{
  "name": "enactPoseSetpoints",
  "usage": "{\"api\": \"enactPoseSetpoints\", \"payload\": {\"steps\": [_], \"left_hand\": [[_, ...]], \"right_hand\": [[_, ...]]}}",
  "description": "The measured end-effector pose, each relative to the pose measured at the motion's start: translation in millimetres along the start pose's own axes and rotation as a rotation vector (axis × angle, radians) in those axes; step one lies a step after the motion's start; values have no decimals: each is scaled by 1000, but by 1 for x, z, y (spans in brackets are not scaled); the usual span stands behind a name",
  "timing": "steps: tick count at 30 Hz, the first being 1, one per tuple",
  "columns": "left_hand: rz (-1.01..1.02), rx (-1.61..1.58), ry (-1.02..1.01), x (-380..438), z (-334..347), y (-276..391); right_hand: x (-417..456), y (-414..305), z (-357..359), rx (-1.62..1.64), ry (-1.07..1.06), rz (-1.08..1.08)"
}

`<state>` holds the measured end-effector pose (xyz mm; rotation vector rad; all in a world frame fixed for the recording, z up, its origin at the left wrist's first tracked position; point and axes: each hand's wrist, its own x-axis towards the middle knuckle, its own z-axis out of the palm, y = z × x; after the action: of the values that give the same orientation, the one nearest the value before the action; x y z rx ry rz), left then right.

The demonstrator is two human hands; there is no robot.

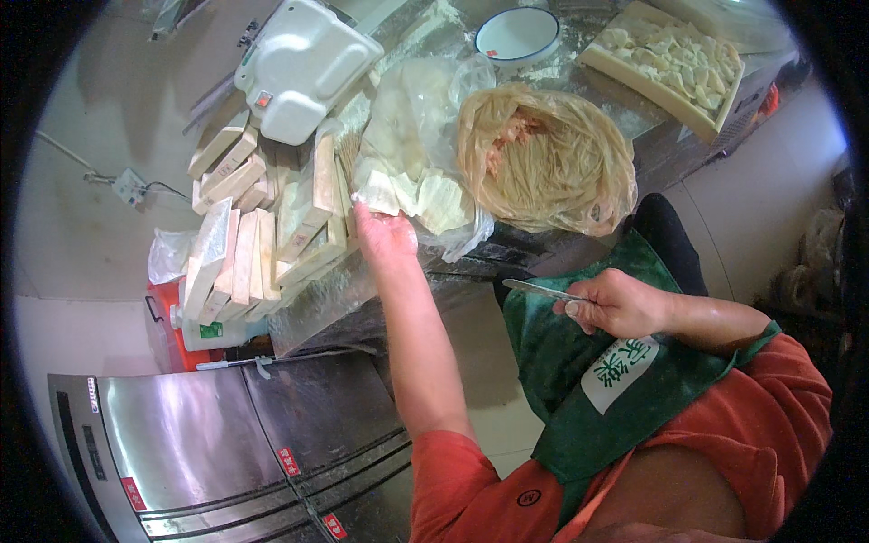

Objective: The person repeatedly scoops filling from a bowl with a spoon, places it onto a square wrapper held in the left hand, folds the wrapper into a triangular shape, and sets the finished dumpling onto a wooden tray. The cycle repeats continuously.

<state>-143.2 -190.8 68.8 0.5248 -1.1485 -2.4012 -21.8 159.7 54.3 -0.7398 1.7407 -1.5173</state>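
Note:
My left hand reaches palm up to the near edge of a stack of thin dough wrappers, its fingertips against the edge of a pale wrapper; whether they grip it is hard to tell. In my right hand is a narrow metal spatula or blunt knife, held over the green apron and pointing left. A bowl-shaped container lined with a tan plastic bag stands right of the wrappers, with pink minced filling inside its wall. Clear plastic lies behind the wrappers.
Shallow wooden trays are piled at the left, beside a white moulded case. A white enamel basin stands at the back. Folded dumplings fill a tray at the back right. A steel refrigerator stands lower left.

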Motion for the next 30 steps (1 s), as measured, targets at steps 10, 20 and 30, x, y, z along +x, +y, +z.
{"api": "enactPoseSetpoints", "payload": {"steps": [10, 20, 30], "left_hand": [[175, 213, -133, -22, 27, 5], [443, 532, -194, -40, 71, 42], [127, 264, -170, -20, 78, 53]], "right_hand": [[6, 0, 6, 170, 9, 11], [7, 13, 12, 229, -18, -28], [1, 18, 14, 193, -3, -14]]}}
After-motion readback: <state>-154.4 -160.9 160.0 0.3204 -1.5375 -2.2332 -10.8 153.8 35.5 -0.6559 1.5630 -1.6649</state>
